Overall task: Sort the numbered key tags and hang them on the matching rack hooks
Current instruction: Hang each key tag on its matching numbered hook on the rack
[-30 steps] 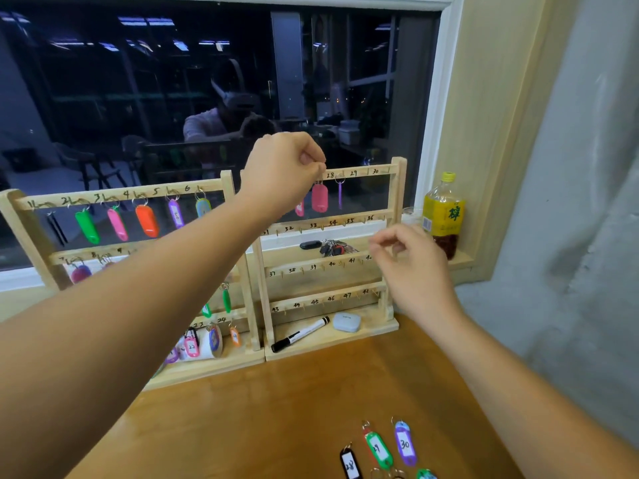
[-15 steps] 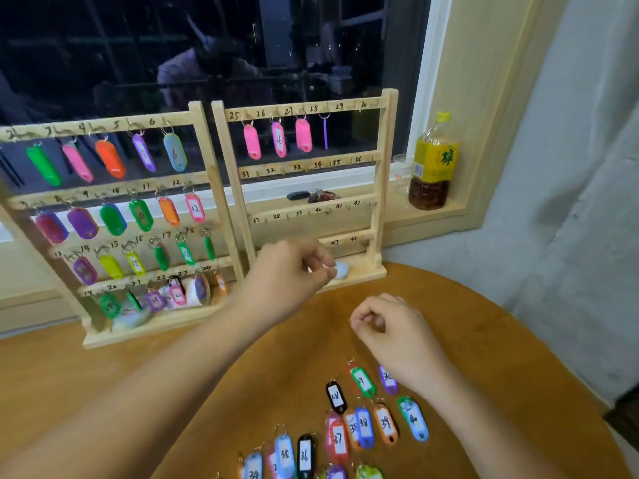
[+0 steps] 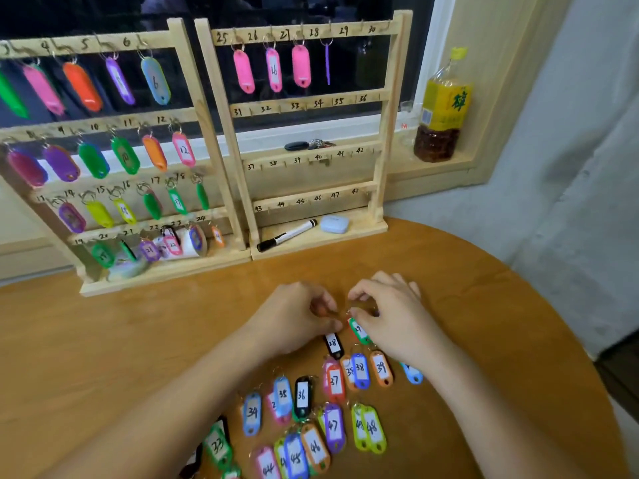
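Two wooden racks stand at the table's back. The left rack is full of coloured tags. The right rack carries pink tags under 25 to 27 and a thin purple tag between the 28 and 29 marks; its lower rows are bare. Several loose numbered tags lie on the table near me. My left hand pinches the ring end of the black tag 28. My right hand, fingers curled, pinches the top of the green tag 29. Both tags lie on the table.
The round wooden table ends at a grey wall on the right. A black marker and a pale blue case rest on the right rack's base. A yellow-labelled bottle and a key bunch sit on the sill.
My left hand has come down from the right rack's top bar and my right hand from mid-air. Both now sit on the tags on the table, and my view has tilted down.
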`<act>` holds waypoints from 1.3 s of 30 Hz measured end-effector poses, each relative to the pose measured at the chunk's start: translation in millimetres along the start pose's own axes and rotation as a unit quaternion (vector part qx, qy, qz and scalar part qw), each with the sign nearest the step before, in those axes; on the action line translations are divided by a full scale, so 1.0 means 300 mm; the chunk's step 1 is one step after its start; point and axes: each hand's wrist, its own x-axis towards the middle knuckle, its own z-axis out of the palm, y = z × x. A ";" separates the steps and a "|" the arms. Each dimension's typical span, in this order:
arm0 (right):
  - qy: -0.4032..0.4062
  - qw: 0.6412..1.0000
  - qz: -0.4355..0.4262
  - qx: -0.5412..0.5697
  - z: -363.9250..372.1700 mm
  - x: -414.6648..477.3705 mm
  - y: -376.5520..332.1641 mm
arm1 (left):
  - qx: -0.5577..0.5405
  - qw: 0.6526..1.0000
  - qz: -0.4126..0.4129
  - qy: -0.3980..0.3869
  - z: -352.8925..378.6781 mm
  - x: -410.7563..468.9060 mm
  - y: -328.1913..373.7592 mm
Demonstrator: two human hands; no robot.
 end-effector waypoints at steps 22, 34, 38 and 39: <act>-0.001 0.926 0.019 0.378 -0.045 0.000 -0.046 | -0.324 0.936 0.058 0.128 -0.074 -0.006 0.072; 0.115 0.894 -0.008 0.432 -0.145 0.125 -0.129 | -0.336 0.922 0.077 0.178 -0.238 0.064 0.169; 0.158 0.912 -0.061 0.373 -0.276 0.275 -0.168 | -0.246 0.935 0.114 0.228 -0.407 0.130 0.248; 0.170 0.913 -0.068 0.365 -0.312 0.315 -0.179 | -0.221 0.937 0.124 0.242 -0.451 0.149 0.272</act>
